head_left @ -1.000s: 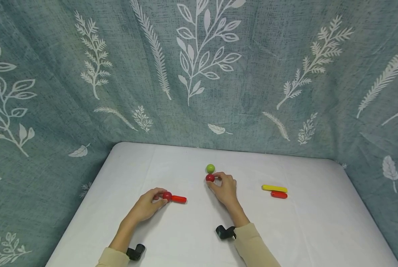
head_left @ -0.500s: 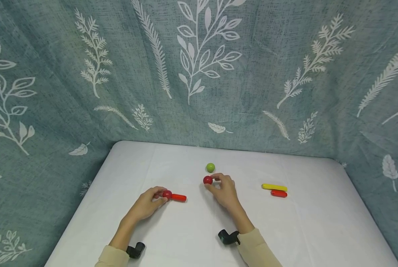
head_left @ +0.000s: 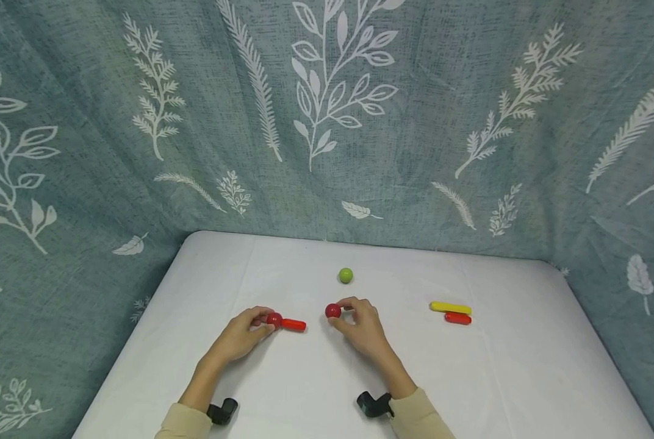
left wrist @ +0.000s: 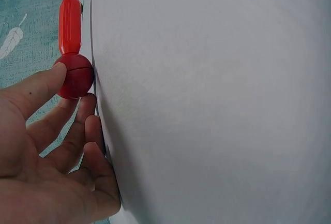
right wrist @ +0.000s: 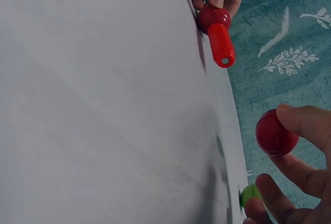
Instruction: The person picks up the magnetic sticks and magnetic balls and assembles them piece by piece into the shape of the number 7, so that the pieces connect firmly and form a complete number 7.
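Note:
My left hand (head_left: pixel 241 336) pinches a dark red ball (head_left: pixel 274 320) between thumb and fingers, and a bright red stick (head_left: pixel 294 325) is joined to its right side. In the left wrist view the stick (left wrist: pixel 70 25) rises from the ball (left wrist: pixel 77 76). To the right, my right hand (head_left: pixel 364 328) pinches a second red ball (head_left: pixel 333 311) by thumb and finger; in the right wrist view that ball (right wrist: pixel 276 133) shows a groove. A gap separates this ball from the stick's free end, which has a small hole (right wrist: pixel 225 61).
A green ball (head_left: pixel 346 275) lies behind my right hand. On the right of the white table (head_left: pixel 530 341), a yellow stick (head_left: pixel 451 308) and a shorter red stick (head_left: pixel 458 318) lie side by side. A patterned green curtain (head_left: pixel 415 134) hangs behind the table.
My right hand has moved its red ball away from the green ball, toward the front and slightly left. My left hand with the other ball and stick has hardly moved.

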Available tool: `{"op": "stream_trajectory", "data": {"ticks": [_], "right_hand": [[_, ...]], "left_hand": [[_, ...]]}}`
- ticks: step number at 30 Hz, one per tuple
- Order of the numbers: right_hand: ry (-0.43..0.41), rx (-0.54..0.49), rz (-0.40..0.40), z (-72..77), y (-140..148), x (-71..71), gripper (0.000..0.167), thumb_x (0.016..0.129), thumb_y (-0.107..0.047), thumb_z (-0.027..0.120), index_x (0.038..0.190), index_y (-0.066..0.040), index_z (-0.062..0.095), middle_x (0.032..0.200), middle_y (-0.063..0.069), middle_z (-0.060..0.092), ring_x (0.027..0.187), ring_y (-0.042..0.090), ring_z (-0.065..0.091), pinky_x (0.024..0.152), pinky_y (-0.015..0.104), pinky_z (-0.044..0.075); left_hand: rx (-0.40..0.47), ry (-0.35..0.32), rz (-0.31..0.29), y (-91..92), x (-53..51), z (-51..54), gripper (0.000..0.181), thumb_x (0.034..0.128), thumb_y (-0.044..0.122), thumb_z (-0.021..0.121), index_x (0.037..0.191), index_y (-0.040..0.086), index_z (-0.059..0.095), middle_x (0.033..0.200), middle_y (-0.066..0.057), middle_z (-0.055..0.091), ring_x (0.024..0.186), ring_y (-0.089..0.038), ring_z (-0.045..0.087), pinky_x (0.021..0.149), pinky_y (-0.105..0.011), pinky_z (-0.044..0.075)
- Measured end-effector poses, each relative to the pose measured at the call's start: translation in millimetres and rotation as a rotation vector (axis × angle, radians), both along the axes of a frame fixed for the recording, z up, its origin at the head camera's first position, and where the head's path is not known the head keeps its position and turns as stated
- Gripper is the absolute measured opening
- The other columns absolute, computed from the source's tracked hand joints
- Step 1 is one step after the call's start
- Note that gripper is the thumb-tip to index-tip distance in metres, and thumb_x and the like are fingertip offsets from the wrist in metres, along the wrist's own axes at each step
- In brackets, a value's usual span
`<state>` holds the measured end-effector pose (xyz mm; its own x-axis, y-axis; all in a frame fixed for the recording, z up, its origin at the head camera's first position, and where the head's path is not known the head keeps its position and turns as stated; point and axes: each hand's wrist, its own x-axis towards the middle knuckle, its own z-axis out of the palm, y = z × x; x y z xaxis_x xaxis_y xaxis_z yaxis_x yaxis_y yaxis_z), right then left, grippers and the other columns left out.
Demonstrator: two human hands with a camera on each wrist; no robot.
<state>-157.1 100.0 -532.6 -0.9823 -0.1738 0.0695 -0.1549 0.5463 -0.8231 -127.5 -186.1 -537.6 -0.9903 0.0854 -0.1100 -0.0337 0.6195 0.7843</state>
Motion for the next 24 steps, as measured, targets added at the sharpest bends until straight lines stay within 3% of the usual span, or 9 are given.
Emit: {"op": "stream_trajectory", "data": {"ticks": [9,24], "right_hand": [[0.001,0.005,0.059,-9.1,-4.9,4.9,0.03,0.085,-0.027,0.081,0.109,-0.012,0.07,0.106,0.009,0.061,0.094,0.028,0.051,0.076,0.04,0.043],[0.041,0.054,0.139,-8.5,-17.0,11.0,0.026,0.082,-0.018,0.082,0.104,-0.01,0.072,0.103,0.01,0.061,0.096,0.027,0.051,0.077,0.04,0.041]], "left_hand": [[0.016,0.006,0.0,0.0,-0.1,1.0,0.033,0.0938,0.02,0.072,0.125,0.011,0.066,0.114,-0.002,0.066,0.106,-0.022,0.058,0.095,-0.049,0.047],[0.007,0.007,-0.006,-0.6,-0.8,0.7,0.033,0.0935,0.02,0.073,0.124,0.012,0.067,0.113,0.0,0.066,0.104,-0.021,0.058,0.093,-0.048,0.048]]}}
